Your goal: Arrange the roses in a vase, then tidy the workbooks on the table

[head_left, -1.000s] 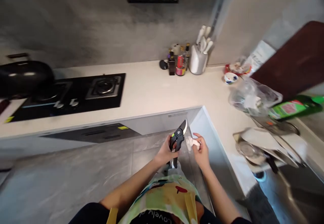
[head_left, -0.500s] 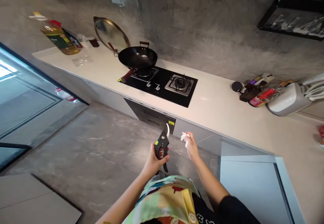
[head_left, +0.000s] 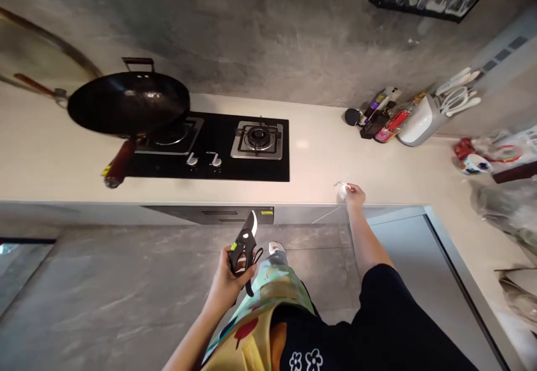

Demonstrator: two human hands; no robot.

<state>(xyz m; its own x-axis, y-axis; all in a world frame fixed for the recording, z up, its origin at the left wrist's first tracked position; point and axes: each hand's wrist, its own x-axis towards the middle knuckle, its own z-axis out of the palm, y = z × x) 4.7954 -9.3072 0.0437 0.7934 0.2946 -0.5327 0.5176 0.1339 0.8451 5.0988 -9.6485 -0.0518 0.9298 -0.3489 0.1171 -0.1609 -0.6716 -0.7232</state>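
Stretched out since the earlier view, the right hand (head_left: 354,196) has been carried away from the left, to the front edge of the counter (head_left: 310,178) right of the hob (head_left: 210,147); a white cloth (head_left: 343,190) is pinched there between fingers held together. Pruning shears (head_left: 244,248) are clamped by the left hand (head_left: 226,284), its fingers wrapped round the handles, in front of the hob and low over the floor. The pale blade is turned upward, so that the edge is kept clear of the apron (head_left: 260,326).
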